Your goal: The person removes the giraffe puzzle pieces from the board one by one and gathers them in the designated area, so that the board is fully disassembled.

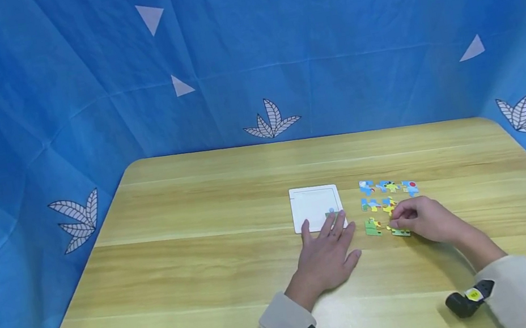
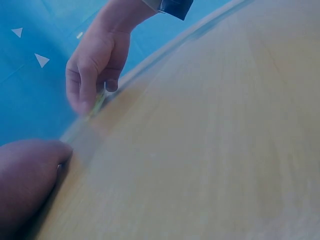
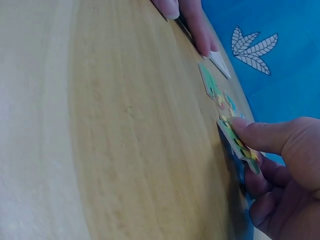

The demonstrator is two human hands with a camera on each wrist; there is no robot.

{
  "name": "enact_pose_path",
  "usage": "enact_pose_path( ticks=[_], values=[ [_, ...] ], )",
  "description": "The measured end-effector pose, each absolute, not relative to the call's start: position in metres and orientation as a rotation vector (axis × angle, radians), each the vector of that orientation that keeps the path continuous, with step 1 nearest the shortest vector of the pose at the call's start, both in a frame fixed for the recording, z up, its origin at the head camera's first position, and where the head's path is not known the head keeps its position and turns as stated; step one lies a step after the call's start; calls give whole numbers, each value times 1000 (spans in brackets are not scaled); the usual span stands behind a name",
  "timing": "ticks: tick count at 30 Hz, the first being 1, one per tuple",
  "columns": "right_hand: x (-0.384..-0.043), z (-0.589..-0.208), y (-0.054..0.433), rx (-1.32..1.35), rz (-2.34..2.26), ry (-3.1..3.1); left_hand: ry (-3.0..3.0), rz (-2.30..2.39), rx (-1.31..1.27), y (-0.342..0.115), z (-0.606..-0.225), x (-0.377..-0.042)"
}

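Note:
My right hand [image 1: 429, 219] pinches a green-and-yellow jigsaw puzzle piece [image 3: 234, 137] between thumb and fingers, its near edge tilted up off the table in the right wrist view. With fingers spread, my left hand [image 1: 327, 260] rests over the lower edge of a white square puzzle tray [image 1: 312, 202]. A green-and-blue puzzle piece [image 1: 331, 212] lies in the tray's lower right corner, partly hidden by those fingertips. Between the hands, another green piece [image 1: 372, 227] lies flat on the table. In the left wrist view, the right hand [image 2: 97, 65] shows across the tabletop.
Several loose pieces lie in rows right of the tray, among them a blue piece with a red spot [image 1: 410, 187] and a blue-and-white one [image 1: 366, 187]. The wooden table [image 1: 195, 255] ends at a blue curtain [image 1: 350, 29] behind. Black wrist cameras [image 1: 466, 304] sit on both sleeves.

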State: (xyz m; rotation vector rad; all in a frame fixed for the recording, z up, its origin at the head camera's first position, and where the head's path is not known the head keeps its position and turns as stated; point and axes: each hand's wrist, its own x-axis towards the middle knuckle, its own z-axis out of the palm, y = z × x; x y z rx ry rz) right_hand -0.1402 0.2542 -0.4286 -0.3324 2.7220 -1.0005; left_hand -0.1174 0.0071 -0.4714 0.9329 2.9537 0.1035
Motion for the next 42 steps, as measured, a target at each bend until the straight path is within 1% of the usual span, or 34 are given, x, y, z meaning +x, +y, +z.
enact_pose_path(
  ticks=[6, 28, 35, 42],
  values=[
    [-139, -432, 252, -364, -993, 2777, 2946, 111, 927, 7, -470, -117],
    [-136, -440, 250, -300, -938, 2907, 2950, 102, 928, 8, -469, -116],
    [-145, -430, 241, -326, -984, 2901, 2955, 92, 933, 7, -470, -117],
    [-163, -418, 214, -411, -1028, 2828, 2959, 72, 942, 7, -472, -117]
  ],
)
